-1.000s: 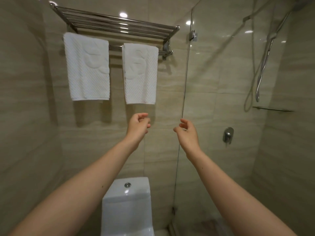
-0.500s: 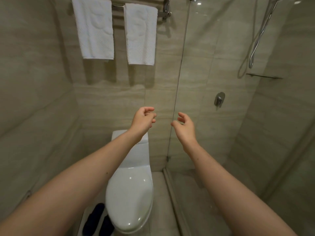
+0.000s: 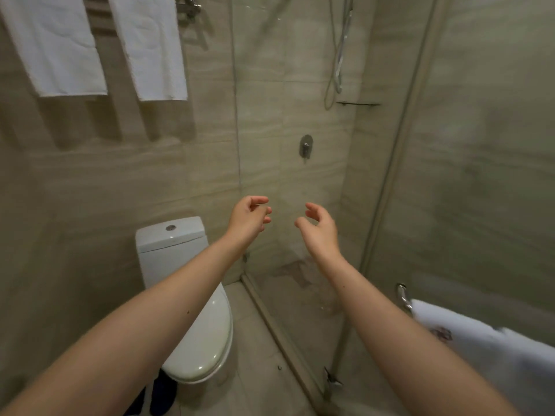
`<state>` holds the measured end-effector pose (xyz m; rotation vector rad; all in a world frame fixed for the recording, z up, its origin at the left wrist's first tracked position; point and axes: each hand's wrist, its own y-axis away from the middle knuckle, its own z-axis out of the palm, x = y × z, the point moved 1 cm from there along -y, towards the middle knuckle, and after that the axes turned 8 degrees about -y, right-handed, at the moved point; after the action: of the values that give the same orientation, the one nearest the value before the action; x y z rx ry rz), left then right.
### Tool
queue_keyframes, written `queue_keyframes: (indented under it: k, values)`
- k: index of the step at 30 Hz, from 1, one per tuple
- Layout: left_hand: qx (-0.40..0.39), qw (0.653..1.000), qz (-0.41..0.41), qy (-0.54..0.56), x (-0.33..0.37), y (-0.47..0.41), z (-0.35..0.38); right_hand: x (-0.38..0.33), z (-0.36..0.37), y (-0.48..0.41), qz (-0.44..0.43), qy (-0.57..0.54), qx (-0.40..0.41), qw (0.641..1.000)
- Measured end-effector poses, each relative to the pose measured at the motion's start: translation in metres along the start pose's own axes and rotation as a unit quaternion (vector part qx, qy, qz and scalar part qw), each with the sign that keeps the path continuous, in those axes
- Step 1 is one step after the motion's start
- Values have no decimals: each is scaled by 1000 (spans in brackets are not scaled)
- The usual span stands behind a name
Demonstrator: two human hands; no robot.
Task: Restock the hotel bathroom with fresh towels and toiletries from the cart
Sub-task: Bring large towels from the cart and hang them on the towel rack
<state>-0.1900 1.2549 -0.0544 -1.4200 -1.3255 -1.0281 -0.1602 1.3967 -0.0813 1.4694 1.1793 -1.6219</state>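
I have nothing in either hand: my left hand (image 3: 247, 219) and right hand (image 3: 319, 232) hover close together, up and to the right of the toilet (image 3: 171, 238), with fingers loosely curled. One white towel (image 3: 54, 43) and a second towel (image 3: 153, 46) hang high above the toilet, up and left of both hands and nearer my left. A draped towel (image 3: 480, 349) lies well right of the toilet on a rail (image 3: 402, 295), its long axis running along the rail, closest to my right arm. I can't see the cart.
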Motion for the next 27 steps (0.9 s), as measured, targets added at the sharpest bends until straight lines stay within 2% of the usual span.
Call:
queue_keyframes:
  k: [7,16,27]
  values:
    - [-113,993,1,15,-4,69,87,9,-105,71,33,32,106,993]
    - [-255,967,16,16,6,150,207,24,-247,148,94,46,246,964]
    - [-366,929,46,31,58,228,387,22,-427,165,86,58,340,935]
